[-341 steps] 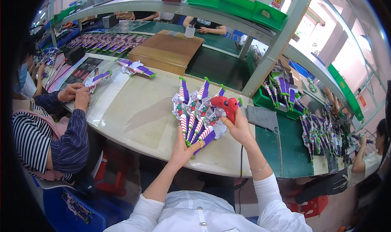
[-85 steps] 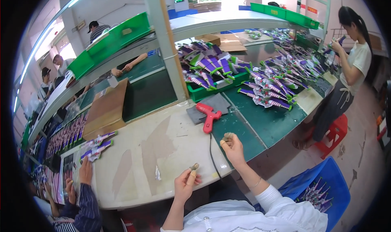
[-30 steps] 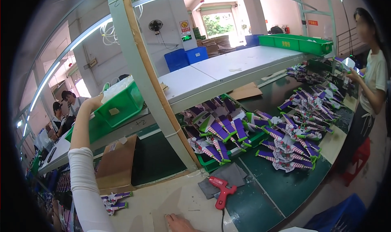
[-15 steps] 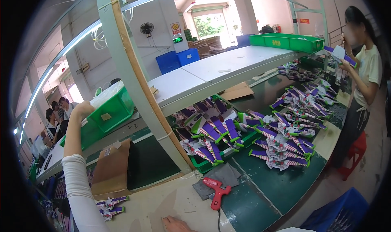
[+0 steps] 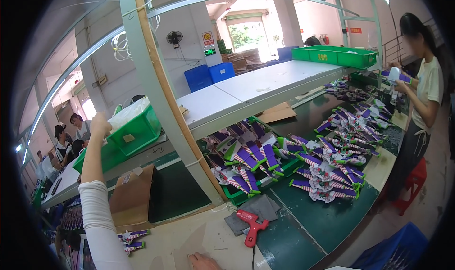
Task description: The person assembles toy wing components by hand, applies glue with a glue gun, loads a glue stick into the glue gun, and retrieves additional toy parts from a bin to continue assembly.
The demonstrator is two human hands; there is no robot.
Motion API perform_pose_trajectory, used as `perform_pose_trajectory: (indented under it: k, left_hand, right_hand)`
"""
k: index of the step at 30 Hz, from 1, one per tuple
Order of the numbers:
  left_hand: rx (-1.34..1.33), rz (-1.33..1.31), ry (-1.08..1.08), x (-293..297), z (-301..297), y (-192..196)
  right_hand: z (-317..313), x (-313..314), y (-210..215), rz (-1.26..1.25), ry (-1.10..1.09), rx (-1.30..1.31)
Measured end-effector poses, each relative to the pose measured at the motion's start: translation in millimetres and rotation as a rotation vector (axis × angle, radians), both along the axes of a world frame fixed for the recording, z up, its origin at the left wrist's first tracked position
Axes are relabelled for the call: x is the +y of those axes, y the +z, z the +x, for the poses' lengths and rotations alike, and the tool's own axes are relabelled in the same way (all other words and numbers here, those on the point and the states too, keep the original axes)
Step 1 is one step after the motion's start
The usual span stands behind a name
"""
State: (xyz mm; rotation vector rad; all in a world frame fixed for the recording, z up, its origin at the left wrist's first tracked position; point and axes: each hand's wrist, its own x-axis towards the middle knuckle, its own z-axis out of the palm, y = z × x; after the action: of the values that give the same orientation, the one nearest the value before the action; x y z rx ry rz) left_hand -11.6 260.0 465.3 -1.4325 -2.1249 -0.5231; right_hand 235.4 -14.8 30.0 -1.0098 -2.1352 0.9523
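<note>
My left arm, in a white sleeve, reaches up to a green bin (image 5: pixel 137 132) on the raised shelf at the left. At the bin's left end is my left hand (image 5: pixel 99 125), beside the whitish, translucent plastic contents (image 5: pixel 131 110). Its fingers are partly hidden, and I cannot make out whether they hold anything. My right hand (image 5: pixel 204 261) rests on the pale bench top at the lower edge, fingers laid out and holding nothing visible. To its right lies a red glue gun (image 5: pixel 253 226) with its nozzle over a grey cloth (image 5: pixel 265 206).
Winged purple, white and green toy parts (image 5: pixel 327 175) are piled on the dark green table, some in green trays. A brown cardboard piece (image 5: pixel 130 196) stands under the shelf beside a post (image 5: pixel 159 90). At right, a person (image 5: pixel 424 94) holds a similar part.
My left hand has lifted a little at the bin's left end. My right hand stays on the bench. The person at the right has lowered and turned the part they hold.
</note>
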Motion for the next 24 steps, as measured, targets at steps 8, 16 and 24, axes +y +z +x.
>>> perform_pose_trajectory:
  k: [8,16,24]
  left_hand:
    - [0.026,0.554,0.024,-41,24,5]
    - [-0.715,1.301,-0.923,-230,57,-69]
    - [-1.407,0.561,-0.673,-381,110,-304]
  right_hand:
    - [-9,14,-15,-0.001,0.066,0.013]
    - [0,4,-4,0.175,-0.085,0.151]
    - [41,-90,92,1.289,-0.359,0.462]
